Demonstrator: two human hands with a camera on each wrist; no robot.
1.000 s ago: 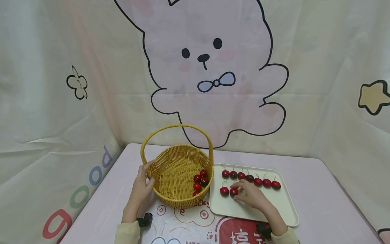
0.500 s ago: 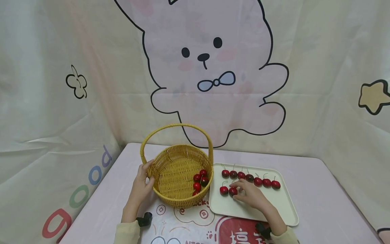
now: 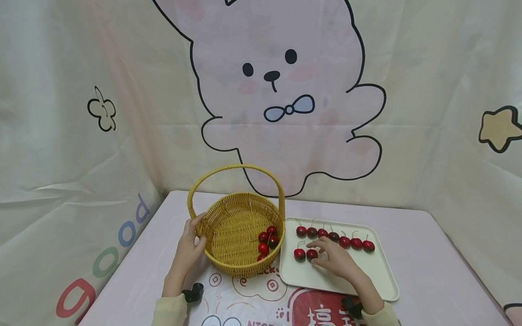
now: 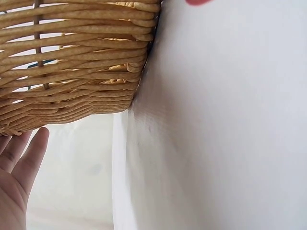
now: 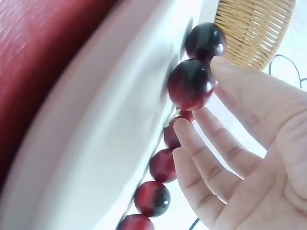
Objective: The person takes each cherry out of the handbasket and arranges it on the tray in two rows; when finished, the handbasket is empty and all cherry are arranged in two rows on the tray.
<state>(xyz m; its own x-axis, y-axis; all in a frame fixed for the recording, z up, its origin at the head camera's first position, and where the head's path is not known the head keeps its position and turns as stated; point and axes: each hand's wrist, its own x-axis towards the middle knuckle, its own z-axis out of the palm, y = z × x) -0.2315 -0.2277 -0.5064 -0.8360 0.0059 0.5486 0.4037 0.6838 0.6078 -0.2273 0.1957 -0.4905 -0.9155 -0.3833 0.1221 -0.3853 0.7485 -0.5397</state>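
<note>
My left hand [image 3: 190,243] rests at the left side of a yellow woven basket [image 3: 228,235] beside the handle's foot. In the left wrist view, its fairly straight fingers [image 4: 32,160] touch the basket's wicker wall [image 4: 72,91]. Several red cherries [image 3: 263,248] lie inside, on the right. My right hand [image 3: 336,260] is over a cream tray [image 3: 346,285], thumb and fingers spread around a dark red cherry [image 3: 311,255]. In the right wrist view, the thumb [image 5: 228,72] is close to that cherry [image 5: 191,85]; whether they touch, I cannot tell.
One more cherry [image 3: 299,254] sits just left of the one by my right hand. Behind them a row of stemmed cherries [image 3: 356,244] runs along the tray's far side. The basket's tall arched handle [image 3: 236,166] rises over it. A printed sheet [image 3: 244,312] covers the table's front.
My right thumb and fingers have loosened a little from the cherry, which stays in place on the tray. The left hand and basket hold still.
</note>
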